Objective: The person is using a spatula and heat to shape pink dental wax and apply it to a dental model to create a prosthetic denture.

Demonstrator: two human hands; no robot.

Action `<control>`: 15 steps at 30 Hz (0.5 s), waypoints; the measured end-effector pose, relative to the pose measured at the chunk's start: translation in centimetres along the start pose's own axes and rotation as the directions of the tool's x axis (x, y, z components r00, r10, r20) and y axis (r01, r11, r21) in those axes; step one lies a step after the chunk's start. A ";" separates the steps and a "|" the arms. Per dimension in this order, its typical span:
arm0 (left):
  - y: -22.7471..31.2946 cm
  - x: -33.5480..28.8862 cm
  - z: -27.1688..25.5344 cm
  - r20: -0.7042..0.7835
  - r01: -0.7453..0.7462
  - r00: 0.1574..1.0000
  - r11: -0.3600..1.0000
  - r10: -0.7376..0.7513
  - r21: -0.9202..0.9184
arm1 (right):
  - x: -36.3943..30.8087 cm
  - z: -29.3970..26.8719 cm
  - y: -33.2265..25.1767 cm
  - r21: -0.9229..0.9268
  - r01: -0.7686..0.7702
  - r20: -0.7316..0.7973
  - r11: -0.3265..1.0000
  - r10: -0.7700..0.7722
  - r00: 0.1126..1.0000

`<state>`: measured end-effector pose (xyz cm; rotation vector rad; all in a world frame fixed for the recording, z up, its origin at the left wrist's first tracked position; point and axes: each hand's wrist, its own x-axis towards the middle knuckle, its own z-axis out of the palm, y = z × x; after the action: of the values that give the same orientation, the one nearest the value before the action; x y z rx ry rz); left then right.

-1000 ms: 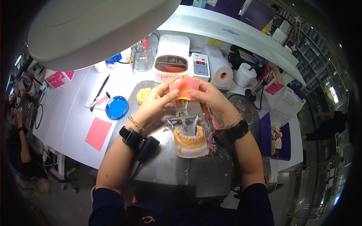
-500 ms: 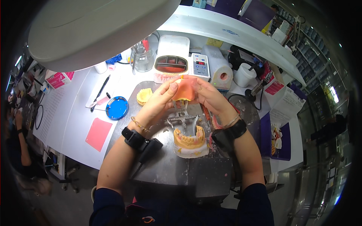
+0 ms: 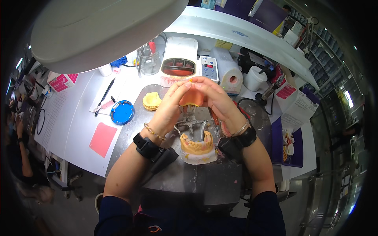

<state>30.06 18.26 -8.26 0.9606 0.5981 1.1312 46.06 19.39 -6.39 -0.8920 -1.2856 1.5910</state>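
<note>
A pink wax sheet [image 3: 191, 97] lies over the upper part of a metal dental articulator [image 3: 191, 122], a yellow edge showing beneath it. My left hand [image 3: 170, 105] cups its left side, and my right hand [image 3: 219, 101] cups its right. The fingers of both hands meet at the far top of the sheet and press on it, hiding much of it. Below, toward me, the articulator's lower dental cast [image 3: 198, 146], yellow with teeth on a white plaster base, faces up. Left of my left hand sits a separate yellow dental cast [image 3: 152, 101].
A wax heater [image 3: 179, 74] with a digital control box [image 3: 209, 67] stands behind my hands. At left lie a blue round lid [image 3: 122, 113], a loose pink wax sheet [image 3: 103, 139] and a pen [image 3: 105, 91]. A purple bin [image 3: 296, 147] sits at right; a large lamp [image 3: 102, 31] overhangs the bench.
My fingers have moved up and together over the far top of the wax sheet, covering more of it. My right hand has turned inward across it.
</note>
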 end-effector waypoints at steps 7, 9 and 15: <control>0.0 0.2 0.3 -0.023 0.010 1.000 1.000 -0.009 0.025 | 0.1 0.2 -0.1 -0.046 0.059 0.006 0.997 -0.058 0.998; 0.0 0.2 0.3 -0.034 0.021 0.999 1.000 -0.021 0.000 | 0.0 0.1 0.0 -0.048 0.050 0.005 0.998 -0.050 0.999; -0.5 0.5 -2.4 0.134 0.045 0.990 0.999 -0.041 -0.026 | 0.3 -0.6 0.7 -0.013 0.057 0.084 0.998 -0.056 0.995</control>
<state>28.52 19.51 -9.81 0.9861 0.4909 1.0261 46.37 19.77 -7.22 -0.7989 -1.3714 1.5906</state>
